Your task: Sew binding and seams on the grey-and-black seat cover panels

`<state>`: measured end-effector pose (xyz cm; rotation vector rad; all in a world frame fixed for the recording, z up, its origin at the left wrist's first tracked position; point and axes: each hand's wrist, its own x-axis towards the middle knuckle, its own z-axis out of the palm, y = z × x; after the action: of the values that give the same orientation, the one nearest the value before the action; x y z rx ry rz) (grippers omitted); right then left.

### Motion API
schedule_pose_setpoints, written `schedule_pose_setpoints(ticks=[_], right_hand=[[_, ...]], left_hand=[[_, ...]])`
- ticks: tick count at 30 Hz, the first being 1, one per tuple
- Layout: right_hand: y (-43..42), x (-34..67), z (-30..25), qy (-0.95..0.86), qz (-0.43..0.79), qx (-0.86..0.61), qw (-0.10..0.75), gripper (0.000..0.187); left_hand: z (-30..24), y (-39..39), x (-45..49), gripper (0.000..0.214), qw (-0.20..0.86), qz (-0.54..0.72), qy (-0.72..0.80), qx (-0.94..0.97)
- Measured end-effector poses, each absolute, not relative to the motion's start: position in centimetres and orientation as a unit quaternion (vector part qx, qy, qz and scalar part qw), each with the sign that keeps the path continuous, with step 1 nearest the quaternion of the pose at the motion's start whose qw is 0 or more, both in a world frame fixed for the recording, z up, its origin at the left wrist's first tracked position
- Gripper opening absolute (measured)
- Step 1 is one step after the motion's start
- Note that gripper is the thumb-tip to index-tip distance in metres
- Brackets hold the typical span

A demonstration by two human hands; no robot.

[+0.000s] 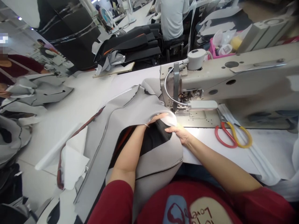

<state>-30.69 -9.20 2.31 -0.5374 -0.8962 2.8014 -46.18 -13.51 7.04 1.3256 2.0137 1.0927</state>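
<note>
A grey padded fabric piece (130, 109) with a black lining lies on the white table in front of the sewing machine (233, 81). My left hand (155, 119) reaches inside the fold, fingers curled on the grey edge near the needle. My right hand (179, 133) pinches the same edge from the right, just in front of the presser foot (182, 101).
Scissors (230, 133) with red and yellow handles lie on the machine bed at right. White strips (257, 161) trail over the table edge. Stacked dark fabric (130, 46) sits at the back, where a person in a white shirt (171, 17) is seated. Another worker (14, 71) handles grey pieces at left.
</note>
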Motion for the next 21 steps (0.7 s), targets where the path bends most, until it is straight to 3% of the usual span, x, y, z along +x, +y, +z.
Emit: schedule_pose_setpoints(ticks=[3, 9, 21], right_hand=[[-9.2, -30.8, 2.1, -0.288, 0.941, -0.162, 0.072, 0.042], [-9.0, -30.8, 2.0, -0.286, 0.943, -0.154, 0.068, 0.047], [-8.8, -30.5, 2.2, -0.289, 0.944, -0.142, 0.069, 0.053]], left_hand=[[6.8, -13.8, -45.8, 0.024, 0.297, 0.335, 0.741, 0.501], [6.3, -14.1, -46.1, 0.031, 0.284, 0.298, 0.769, 0.488], [5.4, -14.2, -46.2, 0.03, 0.284, 0.331, 0.778, 0.452]])
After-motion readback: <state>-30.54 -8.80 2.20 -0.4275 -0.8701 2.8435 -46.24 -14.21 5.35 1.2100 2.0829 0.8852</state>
